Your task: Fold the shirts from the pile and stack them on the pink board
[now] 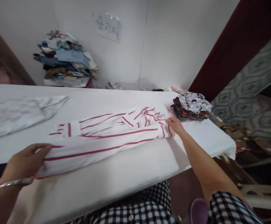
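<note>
A white shirt with red stripes (98, 149) lies stretched lengthwise across the table in front of me, partly folded over itself. Its right part is bunched, with the collar area and loose folds showing. At the near left end, my left hand (26, 160) pinches the shirt's edge between thumb and fingers. My right hand (174, 124) is closed on the shirt's right end. The cloth between both hands lies nearly straight.
A white-covered table (135, 168) spans the view. A pale garment (21, 112) lies at left. Folded clothes (192, 105) are stacked at right. A taller clothes pile (67, 59) stands at the back wall. A handwritten sign (108, 28) hangs above. Boxes (240, 137) lie beyond the right edge.
</note>
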The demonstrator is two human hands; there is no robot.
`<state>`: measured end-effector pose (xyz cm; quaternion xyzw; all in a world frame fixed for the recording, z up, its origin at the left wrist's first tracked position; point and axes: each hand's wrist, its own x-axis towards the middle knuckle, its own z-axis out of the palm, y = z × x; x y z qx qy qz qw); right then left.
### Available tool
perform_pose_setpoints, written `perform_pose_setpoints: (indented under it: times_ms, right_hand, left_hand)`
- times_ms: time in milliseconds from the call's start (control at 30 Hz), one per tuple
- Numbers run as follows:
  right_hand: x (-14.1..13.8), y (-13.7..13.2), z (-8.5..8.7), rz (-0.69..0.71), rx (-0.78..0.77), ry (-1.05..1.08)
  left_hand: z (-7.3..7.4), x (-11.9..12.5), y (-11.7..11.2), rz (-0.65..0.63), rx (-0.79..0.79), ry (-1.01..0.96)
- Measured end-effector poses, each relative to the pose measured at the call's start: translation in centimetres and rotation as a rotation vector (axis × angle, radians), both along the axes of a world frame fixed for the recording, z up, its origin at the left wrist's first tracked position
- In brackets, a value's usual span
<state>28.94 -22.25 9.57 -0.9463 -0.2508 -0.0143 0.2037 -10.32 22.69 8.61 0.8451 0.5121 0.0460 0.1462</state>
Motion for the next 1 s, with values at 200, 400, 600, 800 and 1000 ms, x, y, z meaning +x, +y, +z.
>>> perform_pose_setpoints:
  times_ms: [200, 400, 600, 800, 1000]
  right_hand:
    - [0.7, -0.6, -1.6, 0.046, 0.142, 0.154]
    - [-0.2, -1.3, -1.9, 0.079, 0.155, 0.292]
    - [0.4, 0.6, -0.9, 0.053, 0.405, 0.191]
    - [1.2, 1.0, -0.5, 0.004, 0.547, 0.134]
    - [2.1, 0.9, -1.1, -0.074, 0.557, -0.039]
  left_hand:
    - [3.3, -1.8, -3.9, -0.021, -0.134, 0.102]
    - [3.3, 1.2, -4.3, -0.345, 0.133, -0.039]
    - [1.0, 5.8, -4.6, -0.73, 0.172, 0.018]
    - [2.5, 6.1, -3.7, -0.626, 0.183, -0.105]
    - [3.0, 7.9, -4.7, -0.416, 0.205, -0.055]
